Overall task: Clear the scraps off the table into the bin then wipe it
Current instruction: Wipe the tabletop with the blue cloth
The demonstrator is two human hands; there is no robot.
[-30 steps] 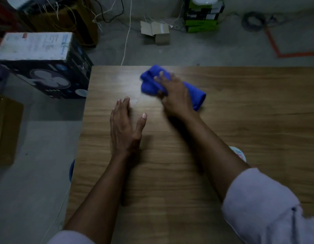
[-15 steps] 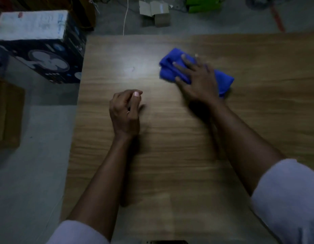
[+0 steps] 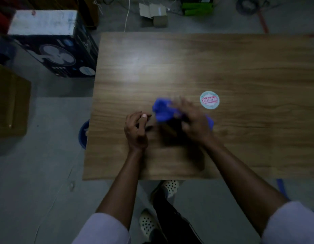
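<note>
1. The bunched blue cloth [image 3: 163, 111] has swept from the far half of the wooden table [image 3: 258, 67] back toward its near edge; wiping looks well under way.
2. My right hand [image 3: 193, 122] bears on it, too blurred to tell the grip.
3. My left hand [image 3: 137, 127], now curled with nothing seen in it, rests just beside the cloth.
4. A round white disc with red lettering [image 3: 209, 100] lies near, toward the far edge.

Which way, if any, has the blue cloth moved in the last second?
Yes. The blue cloth, under the right hand, has slid toward the person: from near the far edge of the table to about its middle.
</note>
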